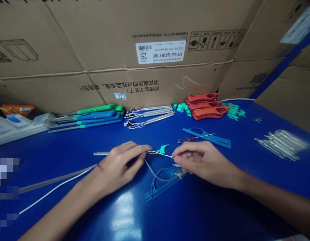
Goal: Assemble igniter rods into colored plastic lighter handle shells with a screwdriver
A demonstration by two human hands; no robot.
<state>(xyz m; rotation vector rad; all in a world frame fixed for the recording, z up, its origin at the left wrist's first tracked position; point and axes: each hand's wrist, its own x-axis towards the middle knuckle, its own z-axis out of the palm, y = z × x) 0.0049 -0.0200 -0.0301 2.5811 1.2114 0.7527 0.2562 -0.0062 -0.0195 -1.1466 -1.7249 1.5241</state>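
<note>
My left hand (121, 164) lies over a thin metal tube (101, 153) on the blue table, its fingers pinched on the tube's end where fine white wires (160, 154) come out. My right hand (198, 160) pinches the other end of those wires just above a blue plastic handle half (161, 182). A small teal plastic piece (163, 148) sits on the wires between the two hands. A grey wire loops down from the tube onto the blue handle half.
Another blue handle half (210, 138) with a red-handled screwdriver (195, 137) lies behind my right hand. Further back are red handle halves (207, 106), teal pieces (233, 111), wired metal tubes (151, 115) and finished blue and green tools (94, 117). Loose metal tubes (282, 143) lie right. Cardboard boxes (155, 50) wall the back.
</note>
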